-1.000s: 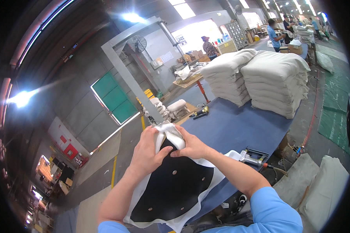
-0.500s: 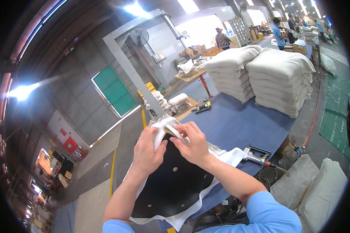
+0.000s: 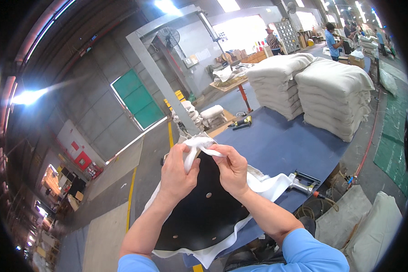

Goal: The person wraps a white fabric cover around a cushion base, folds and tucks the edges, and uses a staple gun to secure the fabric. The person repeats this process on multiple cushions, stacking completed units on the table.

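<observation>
A black panel (image 3: 197,206) with several small round holes lies in front of me, with white fabric (image 3: 196,144) showing all round its edge. At the panel's far corner, my left hand (image 3: 179,174) pinches the fabric between thumb and fingers. Opposite it, my right hand (image 3: 232,167) grips another fold of the same cloth, pulled slightly away from the panel. The cloth bunches up between the two hands. Along the right side a loose flap of it reaches toward a staple gun (image 3: 302,183) with a hose attached.
The panel rests on a blue-topped table (image 3: 285,145). Tall stacks of cream padded pieces (image 3: 335,95) stand at its far right. A yellow-and-black power tool (image 3: 241,122) lies near the far edge. A grey post (image 3: 163,81) rises beyond. Co-workers (image 3: 332,43) stand in the background.
My right hand has shifted right and drawn its fabric fold outward, away from the corner. The left hand keeps its pinch. The whole view has shifted slightly.
</observation>
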Demonstrator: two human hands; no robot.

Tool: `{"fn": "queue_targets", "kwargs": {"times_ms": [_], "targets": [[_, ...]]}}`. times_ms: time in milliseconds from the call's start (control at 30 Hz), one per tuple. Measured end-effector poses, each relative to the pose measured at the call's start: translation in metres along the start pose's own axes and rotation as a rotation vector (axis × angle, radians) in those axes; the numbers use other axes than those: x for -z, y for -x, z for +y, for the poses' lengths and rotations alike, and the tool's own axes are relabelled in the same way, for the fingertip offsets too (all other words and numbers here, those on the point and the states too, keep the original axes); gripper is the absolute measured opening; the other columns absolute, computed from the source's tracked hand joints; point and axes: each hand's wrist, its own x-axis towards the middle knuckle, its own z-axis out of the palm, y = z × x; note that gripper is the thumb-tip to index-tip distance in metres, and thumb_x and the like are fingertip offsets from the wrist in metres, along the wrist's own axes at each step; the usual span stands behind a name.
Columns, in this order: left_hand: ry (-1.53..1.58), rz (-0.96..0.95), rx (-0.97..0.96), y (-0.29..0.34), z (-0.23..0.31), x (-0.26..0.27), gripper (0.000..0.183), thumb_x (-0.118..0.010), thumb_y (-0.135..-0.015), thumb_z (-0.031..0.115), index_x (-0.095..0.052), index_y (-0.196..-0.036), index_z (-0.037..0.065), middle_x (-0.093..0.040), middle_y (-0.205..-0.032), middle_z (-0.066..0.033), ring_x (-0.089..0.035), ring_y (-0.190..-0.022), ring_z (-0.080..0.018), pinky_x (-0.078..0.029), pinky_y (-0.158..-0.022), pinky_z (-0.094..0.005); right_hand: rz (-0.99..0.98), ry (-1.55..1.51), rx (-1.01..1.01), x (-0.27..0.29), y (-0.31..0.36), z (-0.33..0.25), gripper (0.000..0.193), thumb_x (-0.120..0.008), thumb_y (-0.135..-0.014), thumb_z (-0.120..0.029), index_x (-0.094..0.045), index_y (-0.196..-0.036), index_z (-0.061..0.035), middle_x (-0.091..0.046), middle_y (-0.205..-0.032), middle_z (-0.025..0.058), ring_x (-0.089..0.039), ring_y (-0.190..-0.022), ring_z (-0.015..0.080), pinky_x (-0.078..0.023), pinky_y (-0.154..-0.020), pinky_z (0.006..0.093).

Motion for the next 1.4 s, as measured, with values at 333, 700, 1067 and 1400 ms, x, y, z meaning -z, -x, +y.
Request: {"fn": "queue_targets", "kwargs": {"times_ms": [333, 700, 1067, 1400], "targets": [[0.052, 0.039, -0.003, -0.005, -0.016, -0.008, 0.029, -0.074, -0.093, 0.006, -0.058, -0.117, 0.004, -0.066, -0.116, -0.0219, -0.068, -0.105, -0.0459, -0.054, -0.090, -0.0499, -0.151, 0.340, 0.330, 0.007, 0.000, 0.007, 0.021, -0.073, -0.086, 0.012, -0.072, -0.103, -0.0007, -0.075, -0.119, 0.0115, -0.069, -0.107, 0.0275, -0.055, -0.095, 0.0353], [0.182, 0.112, -0.116, -0.013, -0.023, -0.024, 0.014, -0.075, -0.092, 0.002, -0.073, -0.105, 0.005, -0.064, -0.139, -0.0189, -0.070, -0.119, -0.0401, -0.057, -0.095, -0.0443, -0.123, 0.549, 0.465, -0.009, 0.001, 0.035, 0.024, -0.079, -0.073, 0.009, -0.075, -0.095, 0.0005, -0.072, -0.115, 0.0111, -0.067, -0.107, 0.0340, -0.056, -0.094, 0.0422], [0.056, -0.012, -0.035, -0.013, -0.034, -0.029, 0.023, -0.078, -0.087, 0.006, -0.078, -0.109, 0.008, -0.054, -0.145, -0.0323, -0.063, -0.128, -0.0488, -0.051, -0.107, -0.0505, -0.221, 0.387, 0.282, 0.008, -0.005, 0.037, 0.013, -0.068, -0.083, 0.008, -0.071, -0.094, 0.0019, -0.068, -0.115, 0.0152, -0.067, -0.112, 0.0340, -0.054, -0.100, 0.0406], [-0.193, -0.111, -0.104, -0.010, -0.024, -0.032, 0.030, -0.076, -0.090, 0.014, -0.077, -0.119, 0.012, -0.048, -0.151, -0.0372, -0.054, -0.138, -0.0523, -0.046, -0.113, -0.0513, -0.146, 0.182, -0.283, 0.020, -0.046, 0.046, 0.027, -0.085, -0.086, -0.008, -0.065, -0.101, 0.0018, -0.060, -0.104, 0.0087, -0.069, -0.088, 0.0146, -0.058, -0.079, 0.0297]]}}
